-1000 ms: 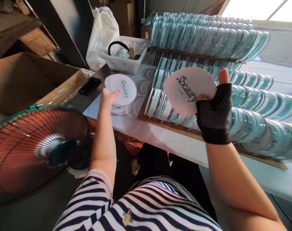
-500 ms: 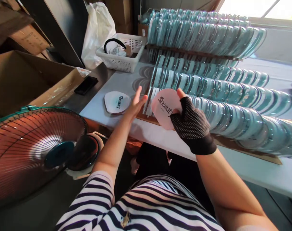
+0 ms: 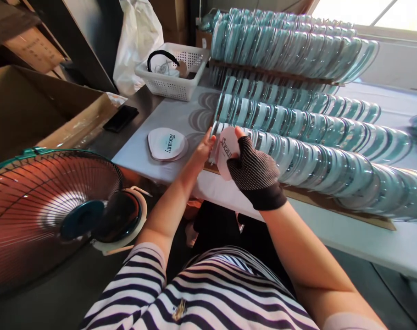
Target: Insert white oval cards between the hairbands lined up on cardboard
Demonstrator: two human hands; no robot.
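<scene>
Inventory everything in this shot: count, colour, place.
Table: one, white, centre to right
Clear curved panels: many, teal, rows on table
Held printed card: at least one, pale pink, in right hand
Printed card pile: uncountable, pale, table's left end
Basket: one, white, table's back left
Band: one, black, in basket
Plastic bag: one, white, beside basket
Large carton: one, brown, left
Flat slab: one, black, beside carton
Fan: one, teal and black, lower left
Left hand: one, bare, by near panels' left end
Right hand: one, black glove, holding card
Striped shirt: one, white and dark, bottom
</scene>
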